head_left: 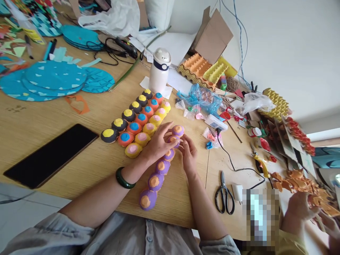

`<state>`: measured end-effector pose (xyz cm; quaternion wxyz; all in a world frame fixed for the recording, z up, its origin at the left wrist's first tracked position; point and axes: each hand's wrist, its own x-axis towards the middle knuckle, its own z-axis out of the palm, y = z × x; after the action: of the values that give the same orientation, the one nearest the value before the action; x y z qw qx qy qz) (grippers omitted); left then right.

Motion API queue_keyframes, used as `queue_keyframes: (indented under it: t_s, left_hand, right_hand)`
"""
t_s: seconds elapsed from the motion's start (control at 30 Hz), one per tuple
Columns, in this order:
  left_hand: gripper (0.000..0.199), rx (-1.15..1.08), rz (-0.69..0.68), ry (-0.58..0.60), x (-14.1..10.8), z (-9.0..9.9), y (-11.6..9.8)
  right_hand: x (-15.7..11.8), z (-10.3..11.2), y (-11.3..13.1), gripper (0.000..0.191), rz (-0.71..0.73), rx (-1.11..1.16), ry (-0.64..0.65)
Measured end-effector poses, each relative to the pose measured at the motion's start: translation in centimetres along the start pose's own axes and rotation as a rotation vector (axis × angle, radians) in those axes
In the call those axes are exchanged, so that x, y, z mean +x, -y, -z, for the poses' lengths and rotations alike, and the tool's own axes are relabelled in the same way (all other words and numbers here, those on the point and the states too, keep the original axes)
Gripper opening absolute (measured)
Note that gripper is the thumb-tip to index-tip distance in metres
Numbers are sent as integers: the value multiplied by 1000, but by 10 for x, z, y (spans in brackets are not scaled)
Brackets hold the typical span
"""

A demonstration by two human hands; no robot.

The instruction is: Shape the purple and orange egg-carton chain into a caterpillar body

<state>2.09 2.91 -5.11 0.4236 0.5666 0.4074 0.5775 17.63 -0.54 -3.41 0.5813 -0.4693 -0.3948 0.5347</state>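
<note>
A strip of purple cups with orange dabs on top runs from the table's front edge up between my hands. My left hand grips its far end from the left, thumb on the second cup. On the opposite side, my right hand has its thumb and fingers closed against the same part. Beside my left hand lie three similar strips: yellow with pink tops, orange with blue tops and black with yellow tops. A green bangle circles my left wrist.
A black tablet lies at left, blue painted discs behind it. A white bottle stands beyond the strips. At right are scissors, a power strip, its cable, and another person's hands holding orange pieces.
</note>
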Motion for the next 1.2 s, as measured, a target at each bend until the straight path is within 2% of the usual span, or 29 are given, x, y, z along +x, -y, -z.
queue_keyframes:
  t_s: [0.07,0.13,0.27,0.33,0.4,0.47,0.6,0.77,0.9,1.1,1.2]
  left_hand:
    - [73,-62,11,8,0,-1,2]
    - [76,-98,26,23,0,-1,-2]
    - [84,-121,109,65,0,0,-23]
    - [86,-149,203,112,0,1,-37]
    - [77,-209,299,160,1,2,-47]
    - [62,-227,363,145,2,2,-52]
    - [58,-281,454,145,4,1,-50]
    - [43,-350,515,220,3,0,-49]
    - [34,-382,512,227,4,3,-50]
    - [30,-370,481,268,4,4,-54]
    - [31,-391,507,302,3,4,-58]
  right_hand:
    - [-5,-4,-2,44,-87,108,6]
    - [-8,-6,-1,39,-150,184,38]
    - [-9,-5,3,27,-223,250,87]
    - [-7,-3,5,26,-246,283,72]
    - [-5,0,6,23,-269,329,50]
    - [-3,3,7,22,-285,379,30]
    - [1,7,8,14,-281,436,-4]
    - [1,10,8,15,-291,416,-1]
    - [0,11,6,15,-296,407,27]
    - [-2,13,3,36,-253,353,51]
    - [-3,13,3,40,-239,291,52]
